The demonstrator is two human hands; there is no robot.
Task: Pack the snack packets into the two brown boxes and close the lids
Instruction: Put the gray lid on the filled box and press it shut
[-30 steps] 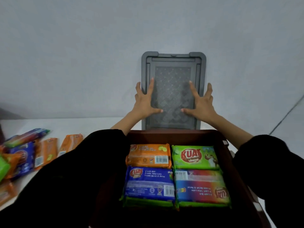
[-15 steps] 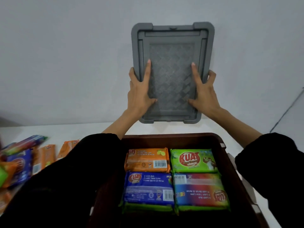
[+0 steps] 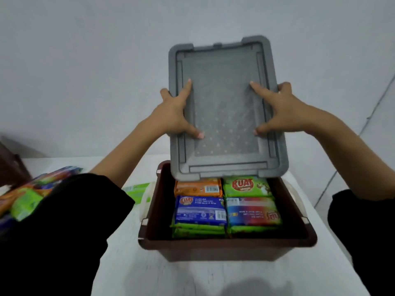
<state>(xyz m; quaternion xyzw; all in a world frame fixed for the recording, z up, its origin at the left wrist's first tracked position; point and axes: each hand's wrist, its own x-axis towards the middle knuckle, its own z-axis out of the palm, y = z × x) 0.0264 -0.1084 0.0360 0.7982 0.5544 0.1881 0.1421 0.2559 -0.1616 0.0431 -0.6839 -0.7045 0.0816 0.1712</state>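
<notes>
Loose packets (image 3: 25,201) lie far left on the tabletop (image 3: 149,274). My left hand (image 3: 173,116) and right hand (image 3: 284,112) grip the grey lid (image 3: 224,107) by its long sides, equally near. It hangs tilted, its long axis pointing away from me and its near edge over the far rim of the brown box (image 3: 226,244). I judge it must come toward me and down.

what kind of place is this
Probably a plain room used for packing, not certain: a white table against a bare grey wall, a brown box filled with snack packets, more packets heaped at left.
</notes>
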